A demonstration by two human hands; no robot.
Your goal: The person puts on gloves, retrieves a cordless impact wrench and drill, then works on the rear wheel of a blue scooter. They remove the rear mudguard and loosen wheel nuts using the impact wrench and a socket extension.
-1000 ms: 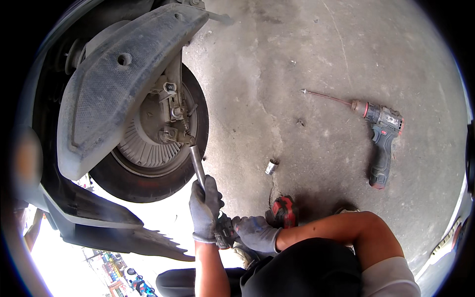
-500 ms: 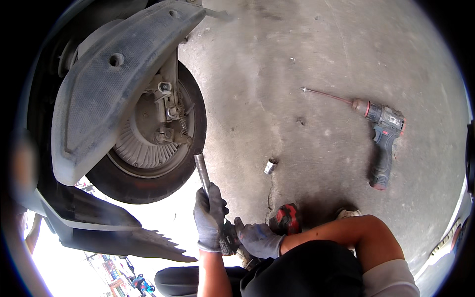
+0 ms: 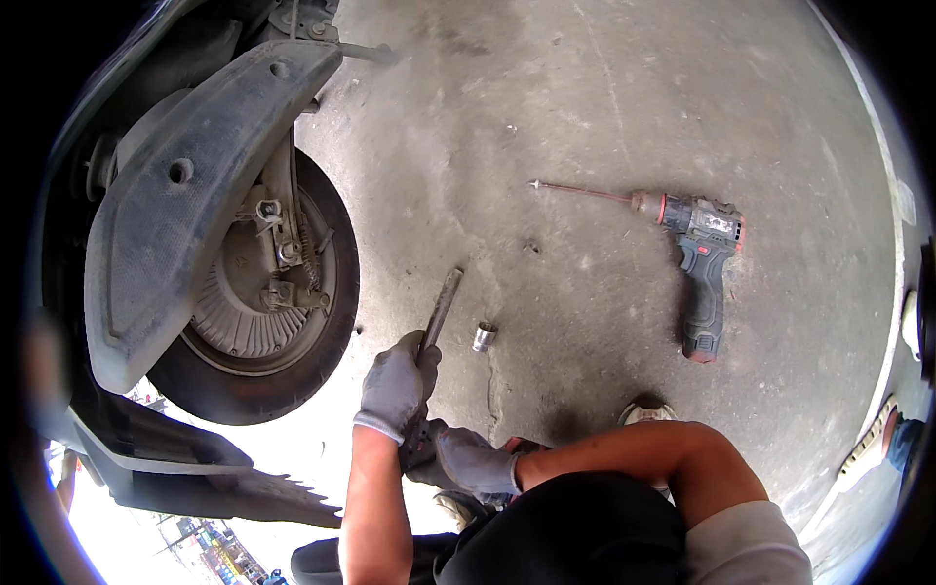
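My left hand (image 3: 392, 385), in a grey glove, is closed round the lower part of a long steel socket tube (image 3: 445, 304). The tube points up and to the right over the concrete. Below it, my gloved right hand (image 3: 478, 462) grips a black and red cordless impact wrench (image 3: 421, 453), whose body is mostly hidden by both hands. A short silver socket (image 3: 485, 336) lies on the floor just right of the tube, touched by neither hand.
A scooter's rear wheel (image 3: 336, 341) and grey dusty side panel (image 3: 166, 234) stand at left. A cordless drill (image 3: 704, 283) with a long bit lies on the floor at right. Another person's shoe (image 3: 873, 444) shows at the far right edge.
The tube's tip has swung right, from beside the tyre to over the floor near the loose socket. The wrench's red battery end is now mostly hidden. My view has shifted a little.
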